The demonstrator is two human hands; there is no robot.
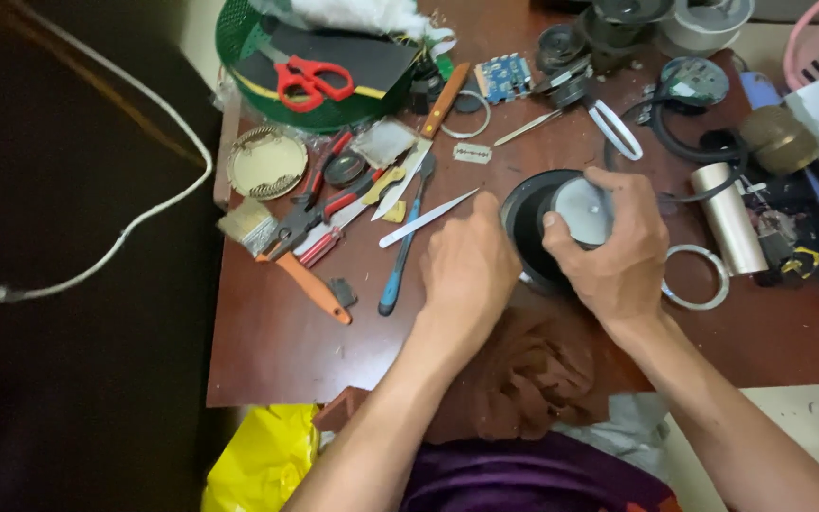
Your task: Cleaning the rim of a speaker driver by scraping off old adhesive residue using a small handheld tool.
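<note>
Both hands meet at the round black speaker (535, 228): the right hand (609, 248) wraps curled fingers over its grey top, and the left hand (466, 270), fingers bent, presses its near-left rim.

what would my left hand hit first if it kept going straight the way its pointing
Likely the black round speaker part: the left hand points up and slightly right, its fingers already at that rim beside the right hand. Depth is hard to judge.

Bright tabletop, dark left side, sharp
</note>
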